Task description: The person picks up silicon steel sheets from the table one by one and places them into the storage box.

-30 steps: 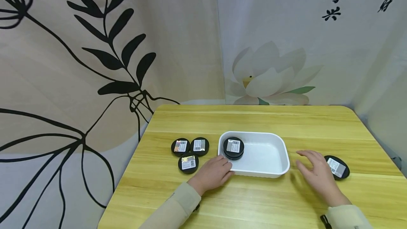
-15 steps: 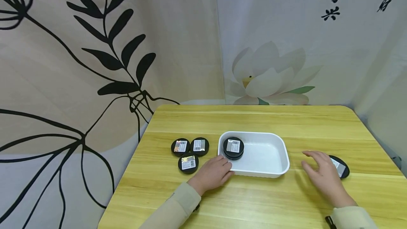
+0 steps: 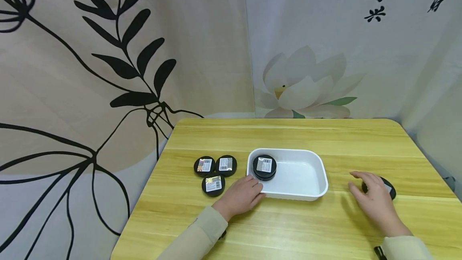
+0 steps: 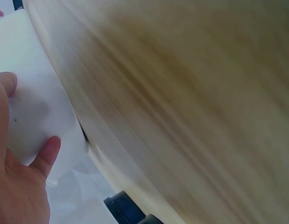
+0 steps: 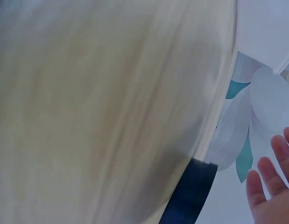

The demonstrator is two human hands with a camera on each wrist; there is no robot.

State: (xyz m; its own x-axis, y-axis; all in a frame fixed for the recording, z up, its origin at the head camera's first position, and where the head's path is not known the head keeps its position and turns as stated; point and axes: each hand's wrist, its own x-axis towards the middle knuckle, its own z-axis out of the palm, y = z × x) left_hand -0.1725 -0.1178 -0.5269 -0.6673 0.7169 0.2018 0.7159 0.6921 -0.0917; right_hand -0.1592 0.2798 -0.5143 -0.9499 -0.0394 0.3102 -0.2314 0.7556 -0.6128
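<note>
My left hand holds the white tray at its near left corner; in the left wrist view its fingertips lie against the tray's outer wall. Inside the tray's left end is a stack of flat, round black jars, the top one bearing a barcode label. To the right of the tray, my right hand has its fingers spread, with nothing in its grasp. It partly covers another black jar, whose dark side wall shows beside the fingers in the right wrist view.
Three more labelled black jars sit grouped left of the tray: a back left one, a back right one and a front one. All stand on a yellow wooden table, with a printed curtain behind it.
My right hand has shifted right and now overlaps more of the jar beside it. The left hand and the tray stay in place.
</note>
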